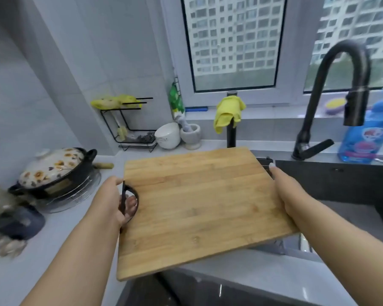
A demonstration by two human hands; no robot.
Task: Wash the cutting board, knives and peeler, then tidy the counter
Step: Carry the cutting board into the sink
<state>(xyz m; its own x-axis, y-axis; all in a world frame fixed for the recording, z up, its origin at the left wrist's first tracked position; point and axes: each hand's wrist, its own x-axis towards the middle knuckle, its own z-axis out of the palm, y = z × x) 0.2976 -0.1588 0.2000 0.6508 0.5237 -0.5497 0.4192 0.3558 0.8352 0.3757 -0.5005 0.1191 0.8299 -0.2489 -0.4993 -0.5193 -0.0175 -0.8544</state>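
Head view: a person stands at the counter holding a pale rectangular bamboo cutting board level between both hands, its right half out over the dark sink, its left half above the grey counter.

The left hand grips the board's nine o'clock edge, fingers curled through a black loop handle fixed there. The right hand clamps the three o'clock edge, thumb lying flat along the top, the other fingers hidden beneath (I cannot tell how they sit).

The board looks stiff and fairly heavy, a thick slab that will not flex; once wet I would expect its smooth face to turn slippery, so holding the opposite short edges and keeping the loop handle hooked seems the surest grip.

The black gooseneck faucet rises at two o'clock from the board, with a blue bottle of dish liquid just beside it. A flowered clay pot with black handles sits at nine o'clock, well apart.
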